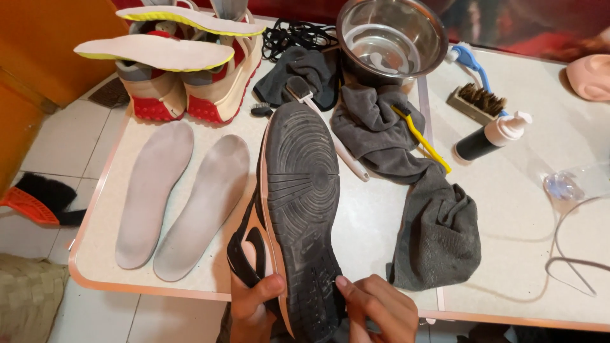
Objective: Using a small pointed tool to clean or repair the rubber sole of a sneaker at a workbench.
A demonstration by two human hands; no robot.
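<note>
Left hand (254, 298) grips the black sneaker (298, 209) sole-up, right hand (378, 308) picking at its heel; steel bowl (391, 41) at 12 o'clock could tip if bumped.

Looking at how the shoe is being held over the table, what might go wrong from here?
The left hand grips the black shoe only at its heel while the right hand picks at the sole; it might slip and fall onto the loose grey insoles. The shoe's toe nearly reaches the white brush, so a swing could knock it. The steel bowl of water sits close behind and might spill.
</note>
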